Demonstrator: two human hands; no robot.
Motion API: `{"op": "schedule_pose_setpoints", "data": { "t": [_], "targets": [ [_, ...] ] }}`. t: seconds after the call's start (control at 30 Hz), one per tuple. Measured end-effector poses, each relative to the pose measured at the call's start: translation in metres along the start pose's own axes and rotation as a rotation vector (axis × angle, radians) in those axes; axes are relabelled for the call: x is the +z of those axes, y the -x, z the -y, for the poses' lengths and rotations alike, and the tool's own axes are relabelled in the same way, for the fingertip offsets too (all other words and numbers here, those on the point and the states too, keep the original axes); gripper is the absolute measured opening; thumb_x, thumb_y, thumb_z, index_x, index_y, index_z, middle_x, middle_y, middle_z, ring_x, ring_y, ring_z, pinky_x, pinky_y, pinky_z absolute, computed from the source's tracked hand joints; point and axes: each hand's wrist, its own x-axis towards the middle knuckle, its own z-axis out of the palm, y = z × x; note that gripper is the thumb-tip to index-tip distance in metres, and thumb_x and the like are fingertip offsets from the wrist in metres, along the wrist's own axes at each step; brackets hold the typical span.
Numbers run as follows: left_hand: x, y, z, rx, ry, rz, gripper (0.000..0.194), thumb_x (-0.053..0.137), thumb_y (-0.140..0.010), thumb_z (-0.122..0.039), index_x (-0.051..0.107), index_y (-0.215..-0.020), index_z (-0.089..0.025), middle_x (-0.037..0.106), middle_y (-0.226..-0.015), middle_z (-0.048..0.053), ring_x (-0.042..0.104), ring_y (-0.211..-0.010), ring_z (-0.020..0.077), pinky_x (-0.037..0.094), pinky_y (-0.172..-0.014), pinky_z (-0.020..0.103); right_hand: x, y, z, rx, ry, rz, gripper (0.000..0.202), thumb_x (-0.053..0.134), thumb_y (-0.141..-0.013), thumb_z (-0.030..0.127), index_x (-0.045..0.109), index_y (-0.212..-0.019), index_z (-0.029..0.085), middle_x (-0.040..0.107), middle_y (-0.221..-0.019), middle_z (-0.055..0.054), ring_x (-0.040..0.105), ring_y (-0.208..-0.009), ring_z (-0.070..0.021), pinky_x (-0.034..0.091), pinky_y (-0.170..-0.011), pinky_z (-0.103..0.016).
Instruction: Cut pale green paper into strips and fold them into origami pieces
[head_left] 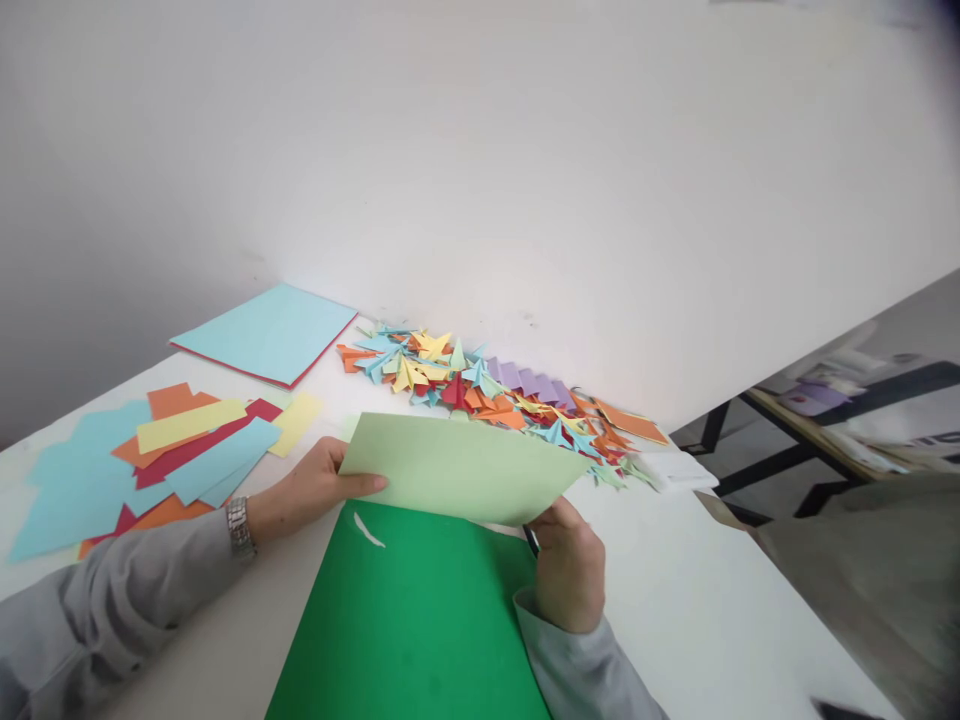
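Note:
A light green sheet of paper (457,468) is held up between my two hands, above a larger green board (420,620). My left hand (319,485) pinches its left end, with the thumb lying on top. At the lower right corner, my right hand (570,560) grips the same sheet with curled fingers. Part of a dark object (531,540) shows beside the right fingers; its kind is hidden. A thin white mark or sliver (369,530) shows near the board's upper left corner.
Coloured paper pieces (202,440) lie overlapping at the left. Behind them is a light blue sheet (274,330) with red beneath. Many small folded paper shapes (480,385) are heaped along the wall (480,180). A shelf (817,430) stands beyond the white table's (712,600) right edge.

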Motion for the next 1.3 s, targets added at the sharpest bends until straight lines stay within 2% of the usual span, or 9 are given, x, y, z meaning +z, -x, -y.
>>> {"op": "schedule_pose_setpoints", "data": {
  "t": [0.13,0.3,0.47,0.67,0.87,1.03,1.1,1.17,1.3],
  "targets": [
    [0.002,0.002,-0.007,-0.075,0.053,0.015,0.027,0.061,-0.071,-0.036,0.066,-0.082,-0.012,0.066,-0.082,0.007,0.060,-0.077,0.0197,0.048,-0.073,0.034,0.005,0.001,0.005,0.081,0.081,-0.017,0.027,0.060,-0.069,0.041,0.064,-0.079,0.016,0.066,-0.071,-0.004,0.057,-0.065,-0.0167,0.044,-0.060,-0.027],
    [0.001,0.002,-0.011,-0.096,-0.077,-0.024,0.029,0.058,-0.072,-0.041,0.064,-0.072,-0.012,0.066,-0.076,0.005,0.060,-0.068,0.0171,0.048,-0.060,0.026,0.010,0.001,0.010,0.233,0.126,0.035,0.030,0.061,-0.066,0.044,0.062,-0.070,0.013,0.059,-0.055,-0.001,0.045,-0.047,-0.0111,0.037,-0.044,-0.023],
    [0.004,0.003,-0.006,-0.025,-0.263,0.065,0.029,0.061,-0.069,-0.036,0.061,-0.090,-0.015,0.066,-0.087,0.005,0.061,-0.078,0.0200,0.049,-0.065,0.029,0.006,-0.004,0.003,0.340,0.126,0.080,0.036,0.061,-0.063,0.049,0.060,-0.073,0.014,0.059,-0.054,-0.001,0.047,-0.046,-0.0123,0.035,-0.040,-0.023],
    [0.009,0.000,-0.004,0.009,-0.287,-0.164,0.057,0.057,-0.072,-0.035,0.042,-0.122,-0.014,0.056,-0.115,0.012,0.055,-0.100,0.0250,0.048,-0.078,0.035,0.004,-0.002,-0.006,0.304,0.255,0.170,0.040,0.055,-0.067,0.054,0.058,-0.079,0.016,0.062,-0.061,-0.004,0.054,-0.055,-0.0166,0.042,-0.049,-0.026],
    [0.008,-0.001,0.007,-0.129,-0.310,-0.284,0.074,0.053,-0.074,-0.028,0.012,-0.135,-0.018,0.056,-0.112,0.014,0.059,-0.094,0.0251,0.050,-0.073,0.037,0.004,0.003,-0.008,0.228,0.549,0.229,0.040,0.048,-0.072,0.052,0.059,-0.082,0.015,0.052,-0.044,0.002,0.047,-0.042,-0.0144,0.034,-0.042,-0.024],
    [0.012,0.007,0.008,0.290,-0.920,-0.401,0.058,0.049,-0.077,-0.021,0.027,-0.130,-0.015,0.031,-0.135,0.017,0.030,-0.125,0.0272,0.033,-0.097,0.045,0.006,0.004,-0.003,0.211,0.668,0.276,0.044,0.046,-0.073,0.046,0.053,-0.099,0.012,0.048,-0.041,0.005,0.046,-0.039,-0.0147,0.032,-0.042,-0.025],
    [0.018,0.013,0.004,0.503,-1.178,-0.287,0.044,0.047,-0.080,-0.020,0.041,-0.123,-0.017,0.031,-0.136,0.015,0.024,-0.128,0.0286,0.024,-0.102,0.049,0.007,0.004,-0.002,0.201,0.695,0.290,0.047,0.046,-0.073,0.045,0.049,-0.105,0.012,0.051,-0.044,0.005,0.048,-0.042,-0.0153,0.034,-0.044,-0.025],
    [0.026,0.021,0.000,0.644,-1.338,-0.015,0.039,0.047,-0.081,-0.026,0.046,-0.119,-0.019,0.037,-0.134,0.012,0.024,-0.127,0.0298,0.021,-0.103,0.050,0.008,0.005,-0.001,0.188,0.718,0.302,0.049,0.045,-0.073,0.044,0.047,-0.109,0.011,0.052,-0.046,0.005,0.048,-0.043,-0.0155,0.035,-0.046,-0.026],
    [0.039,0.031,0.004,0.642,-1.442,0.173,0.044,0.045,-0.083,-0.036,0.041,-0.125,-0.024,0.036,-0.136,0.008,0.023,-0.127,0.0326,0.022,-0.100,0.053,0.010,0.006,-0.001,0.145,0.748,0.318,0.047,0.043,-0.075,0.044,0.048,-0.108,0.012,0.050,-0.045,0.005,0.047,-0.042,-0.0148,0.034,-0.046,-0.026]
  ]
}}
